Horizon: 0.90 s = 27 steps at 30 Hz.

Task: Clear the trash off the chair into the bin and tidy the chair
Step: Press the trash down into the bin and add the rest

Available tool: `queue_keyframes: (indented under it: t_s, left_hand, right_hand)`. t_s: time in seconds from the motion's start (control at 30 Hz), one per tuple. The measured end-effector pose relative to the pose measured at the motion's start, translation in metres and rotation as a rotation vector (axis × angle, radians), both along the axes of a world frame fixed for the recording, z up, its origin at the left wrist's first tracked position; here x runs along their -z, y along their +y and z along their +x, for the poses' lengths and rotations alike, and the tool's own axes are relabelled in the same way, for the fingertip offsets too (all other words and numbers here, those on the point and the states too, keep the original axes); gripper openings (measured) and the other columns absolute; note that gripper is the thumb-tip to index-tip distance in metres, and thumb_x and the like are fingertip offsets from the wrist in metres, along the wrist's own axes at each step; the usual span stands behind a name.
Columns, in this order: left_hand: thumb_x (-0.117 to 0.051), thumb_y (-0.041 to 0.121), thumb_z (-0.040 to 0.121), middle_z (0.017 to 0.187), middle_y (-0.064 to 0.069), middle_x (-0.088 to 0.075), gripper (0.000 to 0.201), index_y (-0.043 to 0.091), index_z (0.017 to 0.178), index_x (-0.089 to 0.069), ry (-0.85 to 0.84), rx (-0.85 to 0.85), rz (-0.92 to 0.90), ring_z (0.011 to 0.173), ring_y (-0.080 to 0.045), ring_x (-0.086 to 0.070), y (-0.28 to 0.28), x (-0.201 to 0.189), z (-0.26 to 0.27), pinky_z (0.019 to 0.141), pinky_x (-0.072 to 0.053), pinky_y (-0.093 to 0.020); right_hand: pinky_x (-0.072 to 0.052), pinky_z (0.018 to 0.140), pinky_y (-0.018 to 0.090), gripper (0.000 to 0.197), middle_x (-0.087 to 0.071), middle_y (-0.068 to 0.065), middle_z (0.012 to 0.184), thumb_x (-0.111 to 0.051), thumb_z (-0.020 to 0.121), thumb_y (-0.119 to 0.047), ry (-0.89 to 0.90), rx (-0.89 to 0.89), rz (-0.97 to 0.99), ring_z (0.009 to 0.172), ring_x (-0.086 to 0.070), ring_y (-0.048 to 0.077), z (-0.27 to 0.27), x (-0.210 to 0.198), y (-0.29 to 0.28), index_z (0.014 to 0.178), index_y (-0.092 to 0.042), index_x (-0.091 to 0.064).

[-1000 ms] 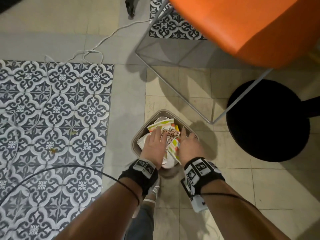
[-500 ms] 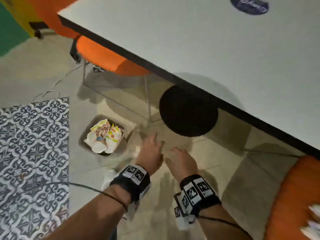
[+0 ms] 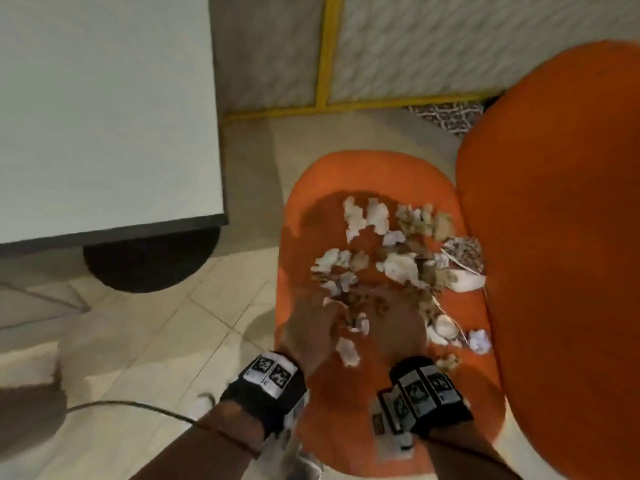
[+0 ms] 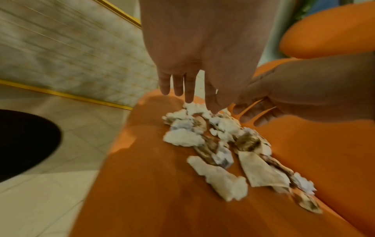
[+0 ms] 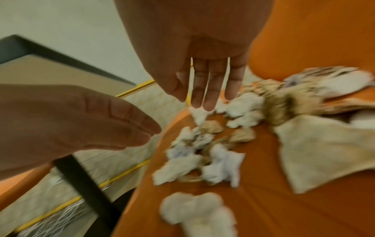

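An orange chair seat (image 3: 311,209) carries a scatter of crumpled white and brown paper scraps (image 3: 398,265), also seen up close as paper scraps (image 4: 219,144) and paper scraps (image 5: 202,154). My left hand (image 3: 311,327) hovers over the seat's near left part, fingers straight and spread, holding nothing. My right hand (image 3: 398,323) hangs beside it over the scraps, fingers straight and empty. In the wrist views the left hand (image 4: 192,80) and right hand (image 5: 205,89) point down at the pile without touching it. The bin is out of view.
A white table (image 3: 104,116) with a dark edge stands to the left over a black round base (image 3: 152,261). The chair's orange backrest (image 3: 554,237) rises on the right. A wall with yellow trim (image 3: 325,64) lies behind. A cable (image 3: 138,407) runs across the tiled floor.
My view swung from the bin on the floor, past the table, to the chair. Both hands left the bin empty and now hover over the scraps on the seat.
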<state>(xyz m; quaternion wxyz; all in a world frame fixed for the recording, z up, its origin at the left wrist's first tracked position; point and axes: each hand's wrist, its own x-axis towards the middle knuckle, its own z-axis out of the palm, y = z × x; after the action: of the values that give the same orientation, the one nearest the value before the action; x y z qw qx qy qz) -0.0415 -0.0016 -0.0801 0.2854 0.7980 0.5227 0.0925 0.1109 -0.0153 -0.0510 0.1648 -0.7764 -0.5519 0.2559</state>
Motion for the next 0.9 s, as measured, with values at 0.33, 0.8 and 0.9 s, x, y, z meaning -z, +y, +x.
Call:
queue_keyframes:
  t_s: [0.33, 0.8, 0.9]
  left_hand:
    - [-0.056, 0.021, 0.083, 0.098, -0.015, -0.062, 0.02, 0.011, 0.096, -0.067, -0.026, 0.113, 0.062, 0.087, -0.034, -0.06, 0.074, 0.0, 0.104, 0.072, -0.054, -0.04]
    - [-0.056, 0.043, 0.088, 0.137, -0.01, -0.044, 0.053, 0.021, 0.134, -0.041, 0.297, 0.699, 0.055, 0.125, -0.033, -0.04, 0.182, 0.018, 0.295, 0.103, -0.036, -0.046]
    - [-0.062, 0.055, 0.079, 0.133, -0.008, -0.05, 0.064, 0.025, 0.131, -0.04, 0.385, 0.804, 0.054, 0.122, -0.033, -0.044, 0.185, 0.033, 0.3, 0.102, -0.034, -0.047]
  right_hand:
    - [-0.046, 0.09, 0.046, 0.059, -0.049, 0.017, 0.12, -0.058, 0.076, -0.046, -0.038, 0.404, -0.154, 0.112, -0.047, 0.036, 0.122, 0.023, -0.002, 0.124, -0.013, -0.054]
    - [-0.047, 0.094, 0.03, 0.041, -0.055, 0.0, 0.134, -0.045, 0.096, -0.017, 0.054, 0.352, -0.254, 0.115, -0.055, 0.02, 0.133, 0.059, -0.009, 0.136, -0.026, -0.046]
    - [-0.047, 0.078, 0.023, 0.031, -0.063, 0.0, 0.118, -0.051, 0.094, -0.02, 0.096, 0.504, -0.124, 0.098, -0.06, 0.015, 0.136, 0.05, -0.01, 0.124, -0.024, -0.057]
